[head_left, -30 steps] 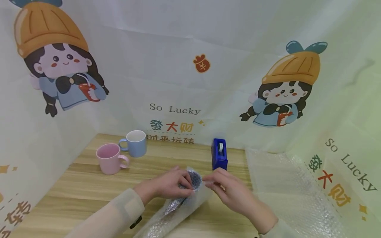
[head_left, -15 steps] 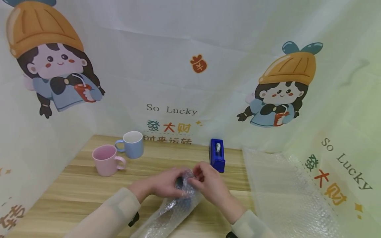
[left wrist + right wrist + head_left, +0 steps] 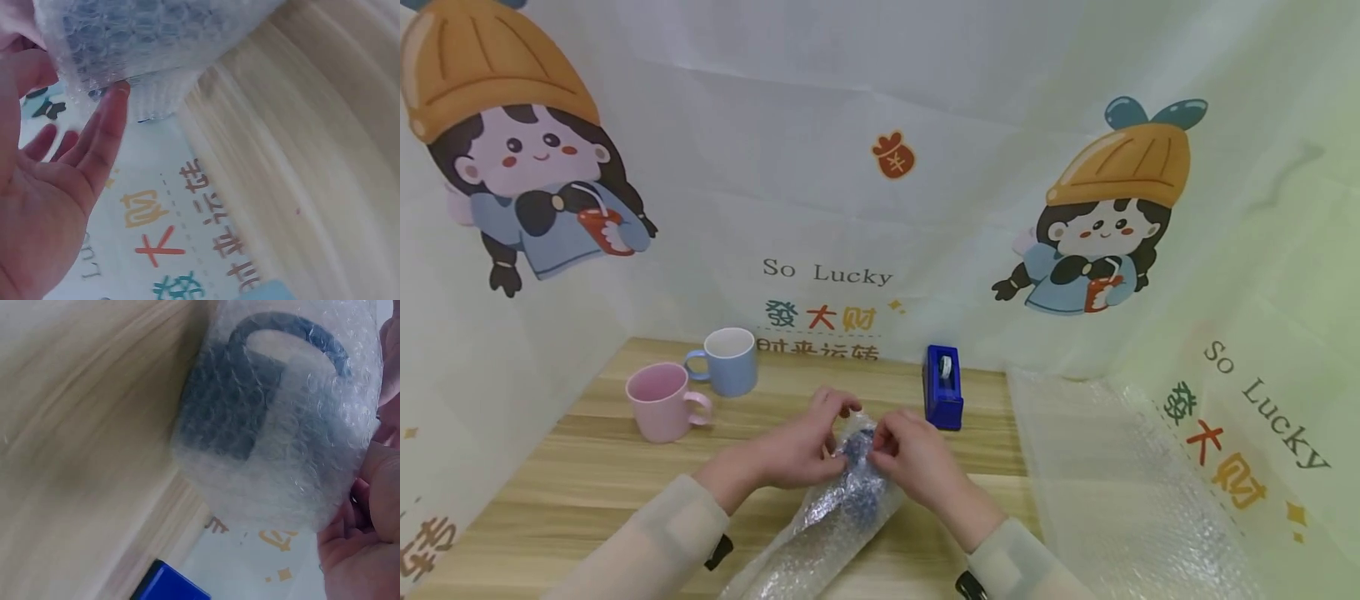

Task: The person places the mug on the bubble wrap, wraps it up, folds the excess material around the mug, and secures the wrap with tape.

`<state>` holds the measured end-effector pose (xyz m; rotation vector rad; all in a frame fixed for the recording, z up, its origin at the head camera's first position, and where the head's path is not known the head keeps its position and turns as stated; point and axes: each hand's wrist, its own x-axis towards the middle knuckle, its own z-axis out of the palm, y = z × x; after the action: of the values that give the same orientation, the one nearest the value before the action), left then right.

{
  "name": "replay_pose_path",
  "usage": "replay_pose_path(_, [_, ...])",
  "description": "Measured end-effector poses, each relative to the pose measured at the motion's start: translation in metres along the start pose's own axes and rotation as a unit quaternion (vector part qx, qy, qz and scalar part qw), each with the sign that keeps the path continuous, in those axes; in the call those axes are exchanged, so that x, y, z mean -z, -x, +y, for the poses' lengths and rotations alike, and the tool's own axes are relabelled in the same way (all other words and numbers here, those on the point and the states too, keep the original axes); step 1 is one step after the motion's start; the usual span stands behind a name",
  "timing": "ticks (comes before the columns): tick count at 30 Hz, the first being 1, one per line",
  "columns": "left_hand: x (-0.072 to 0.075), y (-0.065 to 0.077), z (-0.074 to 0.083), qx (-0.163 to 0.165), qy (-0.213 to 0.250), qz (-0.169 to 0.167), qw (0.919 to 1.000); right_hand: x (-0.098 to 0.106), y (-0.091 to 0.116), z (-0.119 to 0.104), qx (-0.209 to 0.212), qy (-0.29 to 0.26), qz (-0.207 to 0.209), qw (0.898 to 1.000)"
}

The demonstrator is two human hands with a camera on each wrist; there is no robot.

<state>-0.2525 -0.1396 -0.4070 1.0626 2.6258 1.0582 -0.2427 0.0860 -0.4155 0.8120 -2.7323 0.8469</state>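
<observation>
A dark blue mug (image 3: 231, 406) lies inside a rolled sheet of bubble wrap (image 3: 820, 542), its handle showing through the film in the right wrist view. My left hand (image 3: 797, 443) is on the left of the roll's far end. Its fingers are extended, and one fingertip touches the wrap's edge in the left wrist view. On the other side my right hand (image 3: 917, 460) pinches the wrap's end between thumb and curled fingers. The film folds over the mug's opening between the hands.
A pink mug (image 3: 657, 408) and a light blue mug (image 3: 734, 367) stand at the back left. Behind my hands is a blue tape dispenser (image 3: 943, 392). Another bubble wrap sheet (image 3: 1097, 467) lies flat on the right. A printed cloth (image 3: 820, 167) hangs around the wooden table (image 3: 587, 483).
My right hand has moved left onto the wrap's end. The left hand has shifted from the opening to its left side, with its fingers lifted. The wrap now folds over the opening.
</observation>
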Motion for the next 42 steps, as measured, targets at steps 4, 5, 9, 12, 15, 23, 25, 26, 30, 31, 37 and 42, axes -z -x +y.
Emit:
replay_pose_path(4, [-0.001,0.002,-0.004,-0.010,0.005,0.014,0.9998,-0.005,0.007,0.005,0.023,-0.010,0.035,0.999])
replay_pose_path(5, [-0.002,0.002,-0.005,-0.018,-0.003,0.019,0.9997,-0.006,0.009,0.006,0.031,-0.015,0.046,0.998])
replay_pose_path(9, [-0.002,-0.001,-0.006,-0.070,-0.038,0.044,0.9958,-0.002,0.019,0.011,0.066,-0.032,0.060,0.995])
replay_pose_path(12, [-0.003,-0.004,-0.005,-0.098,-0.093,0.050,0.9895,0.008,0.027,0.014,0.112,-0.017,0.025,0.993])
replay_pose_path(15, [-0.005,-0.006,-0.002,-0.117,-0.171,0.056,0.9767,0.015,0.034,0.017,0.177,0.027,-0.014,0.984])
replay_pose_path(23, [-0.013,-0.016,0.008,-0.052,-0.194,-0.026,0.9793,0.009,0.036,0.011,0.264,0.168,-0.005,0.950])
replay_pose_path(25, [-0.010,-0.016,0.006,-0.039,-0.145,-0.027,0.9883,0.007,0.034,0.007,0.255,0.174,-0.006,0.951])
replay_pose_path(26, [-0.008,-0.015,0.005,-0.045,-0.126,-0.023,0.9908,0.007,0.033,0.005,0.249,0.174,-0.008,0.953])
replay_pose_path(30, [-0.003,-0.012,0.001,-0.096,-0.102,-0.013,0.9901,0.004,0.029,0.000,0.227,0.173,-0.003,0.958])
replay_pose_path(31, [-0.002,-0.011,0.000,-0.111,-0.107,-0.010,0.9880,0.003,0.028,0.000,0.221,0.172,0.000,0.960])
replay_pose_path(37, [-0.004,-0.007,0.000,-0.108,-0.136,-0.045,0.9837,-0.001,0.025,0.002,0.214,0.186,0.009,0.959])
replay_pose_path(42, [-0.003,-0.007,-0.001,-0.078,-0.119,-0.064,0.9877,0.000,0.026,0.003,0.212,0.174,0.001,0.962])
